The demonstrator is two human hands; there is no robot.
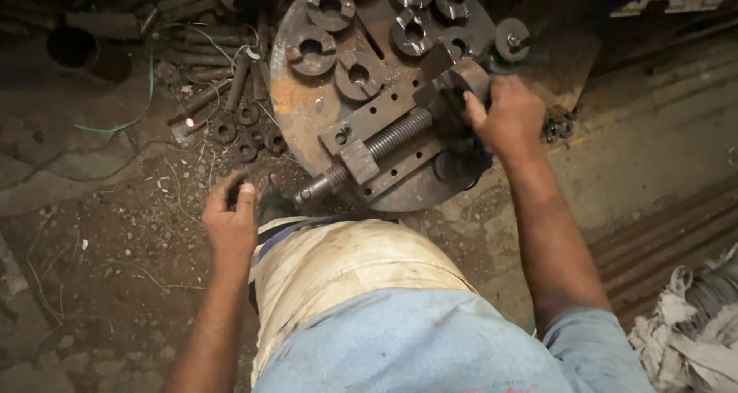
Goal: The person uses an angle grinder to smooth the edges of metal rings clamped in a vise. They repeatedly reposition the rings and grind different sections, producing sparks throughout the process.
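A rusty round steel plate (304, 105) lies on the dirt floor with a screw vise (384, 143) bolted on it. My right hand (503, 116) grips a dark metal part (465, 82) at the vise's jaw end. Several slotted metal rings (330, 5) lie on the far part of the plate. Down by the vise's near screw end, my left hand (231, 216) has its fingers curled around a small dark piece (237, 192); what that piece is cannot be told. My knee in dirty pale trousers (346, 266) is below the plate.
Small rings and rods (242, 124) lie scattered left of the plate, with a green wire (146, 93) and pipes behind. A pile of rags (692, 324) sits at the lower right. Metal rails (669, 239) run along the right.
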